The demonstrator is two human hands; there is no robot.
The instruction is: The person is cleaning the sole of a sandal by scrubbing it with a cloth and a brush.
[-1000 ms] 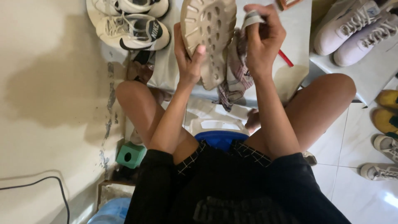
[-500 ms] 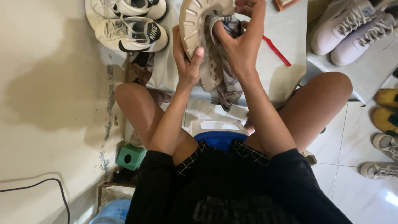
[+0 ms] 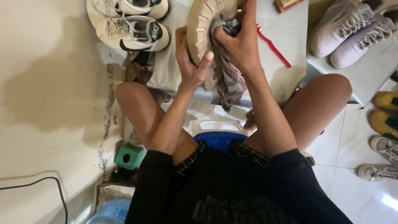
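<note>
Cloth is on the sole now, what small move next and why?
Probably drag the checked cloth down along the tan shoe. The right hand presses it against the upturned treaded sole near the top, the left hand grips the shoe's edge, and the lower sole is not yet covered.

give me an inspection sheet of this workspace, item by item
surface: low grey table, bare at its right part
job's things: beige lug-soled shoe held sole up; striped checked cloth pressed to it
clutter: red-handled brush on the table; pair of white sneakers with black marks at the table's left; pair of pale pink sneakers on the right
grippers: left hand grips the shoe's edge; right hand holds the cloth against the sole
cables: black cable on the floor, lower left
surroundings: green box, blue bin between the knees, yellow shoes on white tiles
</note>
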